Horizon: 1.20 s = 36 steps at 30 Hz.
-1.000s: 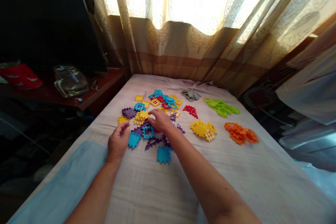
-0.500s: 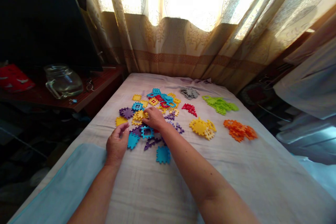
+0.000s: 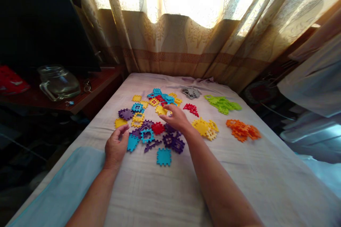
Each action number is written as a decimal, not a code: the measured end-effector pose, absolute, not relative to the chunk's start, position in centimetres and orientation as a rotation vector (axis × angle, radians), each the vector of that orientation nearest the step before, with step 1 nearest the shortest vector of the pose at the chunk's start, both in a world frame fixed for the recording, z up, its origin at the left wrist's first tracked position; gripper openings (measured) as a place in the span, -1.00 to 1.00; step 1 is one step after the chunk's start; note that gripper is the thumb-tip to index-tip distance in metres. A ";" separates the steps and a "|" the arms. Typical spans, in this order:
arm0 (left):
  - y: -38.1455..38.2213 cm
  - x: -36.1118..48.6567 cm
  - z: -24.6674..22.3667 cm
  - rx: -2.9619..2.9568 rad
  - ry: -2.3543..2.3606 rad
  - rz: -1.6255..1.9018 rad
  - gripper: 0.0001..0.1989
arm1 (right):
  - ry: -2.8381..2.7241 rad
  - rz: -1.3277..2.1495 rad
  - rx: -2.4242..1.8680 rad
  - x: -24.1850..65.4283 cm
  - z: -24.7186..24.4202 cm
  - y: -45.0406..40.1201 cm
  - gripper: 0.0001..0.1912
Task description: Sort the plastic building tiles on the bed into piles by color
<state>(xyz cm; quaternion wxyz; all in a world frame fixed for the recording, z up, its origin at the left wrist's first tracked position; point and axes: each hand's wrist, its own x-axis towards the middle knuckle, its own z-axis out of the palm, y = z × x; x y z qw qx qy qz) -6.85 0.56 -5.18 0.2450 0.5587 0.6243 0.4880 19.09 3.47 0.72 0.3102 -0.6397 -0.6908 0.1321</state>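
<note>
My right hand (image 3: 176,117) pinches a yellow piece (image 3: 161,110) over the mixed pile of puzzle-edged plastic pieces. My left hand (image 3: 116,145), fingers loosely curled and apart, rests at the pile's left edge, beside a yellow piece (image 3: 120,123) and a blue piece (image 3: 132,142); it holds nothing. Between the hands are a red piece (image 3: 158,128), a blue frame (image 3: 147,136) and yellow frames (image 3: 137,119). Purple pieces (image 3: 173,143) lie below my right hand, and a blue square (image 3: 163,156) is nearest to me.
Sorted heaps lie to the right and behind: grey (image 3: 191,93), red (image 3: 191,109), green (image 3: 223,104), yellow (image 3: 204,128), orange (image 3: 243,130). A light-blue cloth (image 3: 66,184) covers the left front. A glass jug (image 3: 60,83) stands on the brown side table (image 3: 87,95).
My right hand has moved right with a yellow piece, uncovering the red piece and purple pieces. My left hand has stayed almost in place.
</note>
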 end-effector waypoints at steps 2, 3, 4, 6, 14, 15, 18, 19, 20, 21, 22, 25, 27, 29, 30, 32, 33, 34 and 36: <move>0.6 -6.9 -5.3 1.558 1.706 1.315 -0.58 | -1.737 0.331 -1.766 23.1 1.0 1.8 -0.62; 0.6 -6.9 -5.4 1.573 1.708 1.306 -0.57 | -1.678 0.321 -1.815 25.2 1.1 1.1 -0.63; 0.6 -6.9 -5.4 1.585 1.710 1.298 -0.57 | -1.613 0.316 -1.877 27.1 1.0 0.4 -0.64; 0.6 -7.0 -5.4 1.598 1.715 1.290 -0.56 | -1.458 0.313 -2.019 30.5 0.6 -0.7 -0.63; 0.4 -7.0 -5.0 1.617 1.740 1.276 -0.56 | -1.380 0.470 -2.297 35.0 -1.4 -1.9 -0.63; 0.4 -7.0 -5.1 1.617 1.742 1.274 -0.56 | -1.397 0.490 -2.301 35.0 -1.4 -1.9 -0.63; 0.5 -7.1 -5.3 1.626 1.756 1.266 -0.58 | -1.439 0.510 -2.305 35.1 -1.2 -1.9 -0.64; 0.6 -7.1 -5.4 1.629 1.759 1.264 -0.59 | -1.447 0.508 -2.312 35.2 -1.2 -1.9 -0.64; 0.6 -7.1 -5.5 1.630 1.760 1.263 -0.59 | -1.452 0.508 -2.324 35.2 -1.1 -2.0 -0.64; 0.6 -7.1 -5.5 1.631 1.759 1.262 -0.60 | -1.456 0.512 -2.334 35.2 -1.1 -2.0 -0.65; 0.7 -7.2 -5.6 1.633 1.756 1.260 -0.60 | -1.461 0.519 -2.344 35.3 -1.1 -2.0 -0.65; 0.7 -7.2 -5.6 1.637 1.746 1.254 -0.59 | -1.478 0.527 -2.357 35.3 -1.1 -2.1 -0.65; 0.7 -7.2 -5.6 1.637 1.750 1.251 -0.58 | -1.498 0.489 -2.348 35.1 -0.9 -2.2 -0.62; 0.6 -7.2 -5.5 1.641 1.755 1.246 -0.58 | -1.524 0.414 -2.344 34.8 -0.5 -2.3 -0.58; 0.6 -7.2 -5.4 1.646 1.755 1.244 -0.58 | -1.540 0.368 -2.346 34.6 -0.2 -2.3 -0.57; 0.5 -7.2 -5.3 1.654 1.751 1.244 -0.59 | -1.568 0.289 -2.351 33.8 0.4 -2.3 -0.56; 0.5 -7.1 -5.3 1.656 1.746 1.243 -0.59 | -1.582 0.264 -2.341 33.3 0.7 -2.3 -0.57; 0.4 -7.1 -5.2 1.655 1.742 1.244 -0.59 | -1.596 0.251 -2.321 32.6 1.0 -2.2 -0.59; 0.3 -6.9 -5.1 1.647 1.738 1.251 -0.60 | -1.652 0.239 -2.239 31.1 1.5 -1.9 -0.64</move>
